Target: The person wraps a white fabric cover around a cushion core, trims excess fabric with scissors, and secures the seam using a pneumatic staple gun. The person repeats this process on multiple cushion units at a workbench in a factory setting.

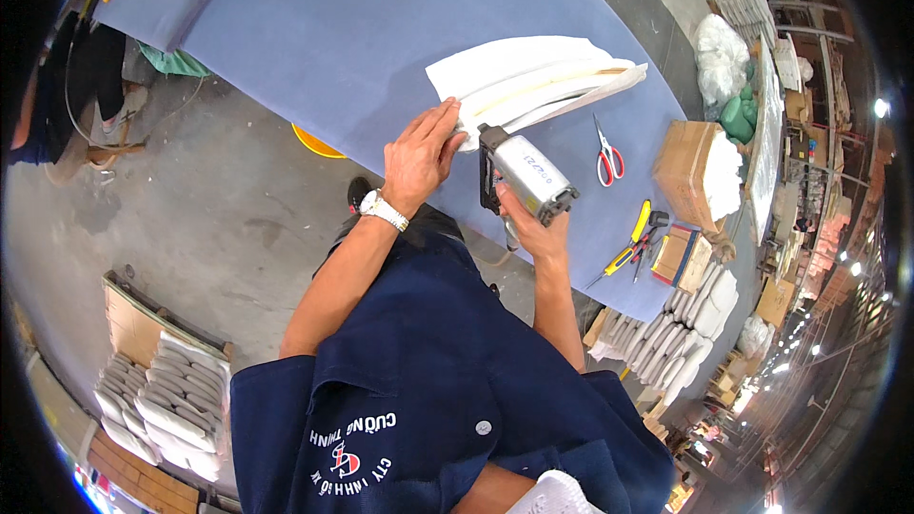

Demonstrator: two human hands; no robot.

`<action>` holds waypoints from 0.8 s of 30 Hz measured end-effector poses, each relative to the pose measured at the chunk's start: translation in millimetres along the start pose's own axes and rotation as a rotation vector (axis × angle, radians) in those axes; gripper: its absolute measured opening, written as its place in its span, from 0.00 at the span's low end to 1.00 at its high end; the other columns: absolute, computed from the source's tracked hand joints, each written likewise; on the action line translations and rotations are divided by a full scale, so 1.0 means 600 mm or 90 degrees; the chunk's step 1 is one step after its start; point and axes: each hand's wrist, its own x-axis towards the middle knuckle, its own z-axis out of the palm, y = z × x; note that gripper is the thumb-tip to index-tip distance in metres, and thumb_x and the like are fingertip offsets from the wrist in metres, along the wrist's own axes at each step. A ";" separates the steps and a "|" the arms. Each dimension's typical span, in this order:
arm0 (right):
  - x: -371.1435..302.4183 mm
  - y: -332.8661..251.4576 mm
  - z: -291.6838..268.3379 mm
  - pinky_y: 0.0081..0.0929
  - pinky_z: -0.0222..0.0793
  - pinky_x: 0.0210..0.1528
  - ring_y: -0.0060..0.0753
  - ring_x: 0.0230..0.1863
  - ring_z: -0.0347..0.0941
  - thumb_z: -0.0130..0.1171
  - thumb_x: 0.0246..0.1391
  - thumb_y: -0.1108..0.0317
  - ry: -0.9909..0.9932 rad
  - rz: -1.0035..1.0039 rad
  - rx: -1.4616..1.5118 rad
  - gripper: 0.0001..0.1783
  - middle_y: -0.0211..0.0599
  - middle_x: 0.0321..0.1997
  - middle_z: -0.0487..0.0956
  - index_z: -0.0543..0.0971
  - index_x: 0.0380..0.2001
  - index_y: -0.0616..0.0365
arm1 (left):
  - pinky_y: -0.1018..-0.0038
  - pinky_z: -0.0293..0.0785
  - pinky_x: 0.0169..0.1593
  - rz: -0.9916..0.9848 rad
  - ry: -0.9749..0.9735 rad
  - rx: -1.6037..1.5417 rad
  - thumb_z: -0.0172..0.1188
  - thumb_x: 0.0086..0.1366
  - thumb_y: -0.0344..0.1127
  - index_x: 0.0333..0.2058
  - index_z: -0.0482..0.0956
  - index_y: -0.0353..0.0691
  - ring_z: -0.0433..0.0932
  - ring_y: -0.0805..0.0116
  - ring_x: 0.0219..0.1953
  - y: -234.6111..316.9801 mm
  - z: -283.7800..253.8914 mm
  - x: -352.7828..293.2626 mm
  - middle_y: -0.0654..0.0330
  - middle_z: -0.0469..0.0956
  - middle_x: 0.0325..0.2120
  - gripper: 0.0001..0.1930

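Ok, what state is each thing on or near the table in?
White padded piece, lying down, left hand on one end
Staple gun, gripped in right hand
Scissors, lying down, blades apparently together
Yellow-handled tool, lying down
Large cardboard box, open, white material showing
Small cardboard box, unclear whether open

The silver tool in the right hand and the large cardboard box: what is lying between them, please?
In the head view, red-handled scissors lie between the tool and the box, on the blue table.

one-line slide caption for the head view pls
Left hand at the end of a white piece, right hand holding a silver tool, scissors nearby on a blue table.
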 end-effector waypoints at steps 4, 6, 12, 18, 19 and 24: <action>0.012 -0.010 0.010 0.26 0.76 0.40 0.24 0.36 0.81 0.74 0.52 0.68 -0.014 0.041 -0.061 0.18 0.38 0.36 0.86 0.83 0.42 0.70 | 0.66 0.84 0.45 -0.008 0.006 -0.031 0.70 0.61 0.30 0.58 0.80 0.42 0.85 0.55 0.48 0.002 -0.003 0.002 0.57 0.82 0.55 0.25; 0.015 -0.002 0.014 0.26 0.75 0.41 0.24 0.38 0.81 0.73 0.52 0.68 -0.006 0.002 -0.069 0.17 0.39 0.38 0.86 0.83 0.42 0.69 | 0.66 0.84 0.45 -0.002 0.008 -0.043 0.70 0.59 0.28 0.58 0.79 0.42 0.85 0.56 0.49 0.000 -0.003 0.002 0.57 0.82 0.56 0.26; 0.034 -0.006 0.018 0.32 0.76 0.44 0.41 0.40 0.84 0.72 0.47 0.71 -0.039 -0.118 -0.154 0.18 0.46 0.41 0.85 0.82 0.42 0.67 | 0.66 0.84 0.49 -0.004 -0.024 -0.056 0.68 0.56 0.21 0.59 0.79 0.41 0.84 0.55 0.52 0.003 -0.006 0.003 0.57 0.80 0.58 0.29; 0.041 -0.012 0.017 0.36 0.77 0.44 0.53 0.40 0.83 0.71 0.46 0.70 -0.072 -0.122 -0.214 0.20 0.50 0.40 0.84 0.82 0.43 0.66 | 0.66 0.85 0.48 -0.001 -0.053 -0.043 0.69 0.59 0.26 0.60 0.78 0.45 0.82 0.58 0.56 -0.005 -0.007 0.001 0.61 0.79 0.60 0.29; 0.042 -0.013 0.017 0.36 0.77 0.44 0.53 0.40 0.83 0.70 0.46 0.70 -0.078 -0.107 -0.218 0.20 0.49 0.40 0.84 0.82 0.43 0.65 | 0.66 0.84 0.49 -0.005 -0.059 -0.044 0.69 0.58 0.26 0.61 0.78 0.45 0.82 0.57 0.56 -0.005 -0.007 0.001 0.61 0.79 0.60 0.29; 0.037 0.003 0.014 0.36 0.77 0.42 0.52 0.37 0.83 0.69 0.47 0.70 -0.108 -0.095 -0.206 0.19 0.48 0.37 0.85 0.81 0.44 0.63 | 0.65 0.83 0.55 -0.002 -0.080 -0.064 0.68 0.58 0.23 0.62 0.77 0.44 0.79 0.56 0.60 -0.005 -0.015 -0.008 0.60 0.78 0.61 0.31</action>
